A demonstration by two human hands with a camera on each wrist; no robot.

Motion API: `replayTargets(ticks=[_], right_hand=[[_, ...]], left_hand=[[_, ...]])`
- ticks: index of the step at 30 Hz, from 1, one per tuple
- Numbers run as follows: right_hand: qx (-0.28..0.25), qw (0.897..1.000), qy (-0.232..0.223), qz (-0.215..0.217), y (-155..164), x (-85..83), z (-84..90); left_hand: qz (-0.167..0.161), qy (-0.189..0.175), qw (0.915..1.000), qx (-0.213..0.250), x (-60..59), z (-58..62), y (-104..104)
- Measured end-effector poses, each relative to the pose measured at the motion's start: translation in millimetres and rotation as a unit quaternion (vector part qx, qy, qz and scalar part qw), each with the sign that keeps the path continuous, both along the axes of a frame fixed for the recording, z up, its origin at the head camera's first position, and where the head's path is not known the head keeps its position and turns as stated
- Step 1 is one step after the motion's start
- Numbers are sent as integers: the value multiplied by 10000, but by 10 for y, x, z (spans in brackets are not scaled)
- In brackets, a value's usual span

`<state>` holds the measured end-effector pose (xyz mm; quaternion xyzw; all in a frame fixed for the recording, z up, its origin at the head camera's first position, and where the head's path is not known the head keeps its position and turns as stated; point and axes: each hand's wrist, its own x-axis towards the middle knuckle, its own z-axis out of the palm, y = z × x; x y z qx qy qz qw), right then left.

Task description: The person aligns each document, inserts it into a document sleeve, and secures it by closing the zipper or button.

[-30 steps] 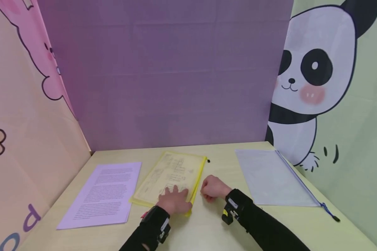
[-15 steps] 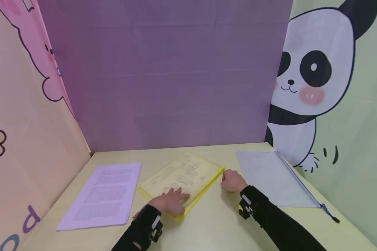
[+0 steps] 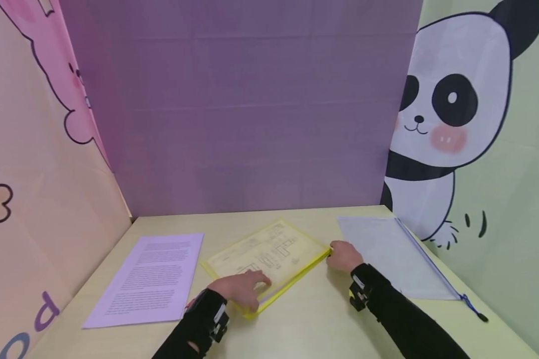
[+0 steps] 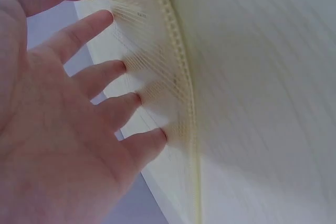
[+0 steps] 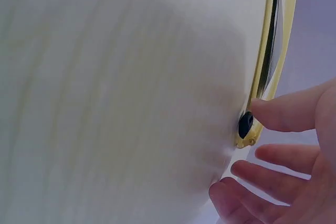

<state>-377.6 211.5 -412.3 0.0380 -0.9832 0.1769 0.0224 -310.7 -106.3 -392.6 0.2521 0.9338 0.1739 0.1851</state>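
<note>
Yellow folder (image 3: 269,254) flat on the table (image 3: 305,324): left hand (image 3: 238,291) presses its near corner, fingers spread; right hand (image 3: 343,257) pinches its zipper pull (image 5: 245,124).

Print on the yellow folder (image 3: 269,252) too small to read, white pouch's (image 3: 388,254) contents unclear

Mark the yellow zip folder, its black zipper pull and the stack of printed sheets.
yellow zip folder (image 3: 269,252): head view, middle of its clear front.
black zipper pull (image 5: 245,125): right wrist view, the dark tab at the folder's corner.
stack of printed sheets (image 3: 148,279): head view, middle of the top page.
</note>
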Motion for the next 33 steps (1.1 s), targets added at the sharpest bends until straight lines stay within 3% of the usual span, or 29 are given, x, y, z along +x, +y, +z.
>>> replayTargets(ticks=[7, 16, 20, 25, 29, 33], right_hand=[[400, 9985, 190, 327, -34, 1, 10], [696, 9947, 434, 623, 13, -5, -7], [823, 9950, 318, 470, 34, -30, -12], [781, 9963, 165, 317, 19, 31, 112], [771, 9967, -204, 166, 4, 92, 206], [671, 9966, -457, -111, 14, 106, 191]], left_hand=[[55, -195, 9998, 51, 13, 46, -39], [-4, -131, 9999, -31, 0, 52, -52], [-2, -212, 9998, -65, 13, 58, -28], [64, -238, 9997, -96, 21, 56, -5], [118, -334, 9993, -138, 20, 46, -2], [92, -348, 9992, -185, 26, 22, 10]])
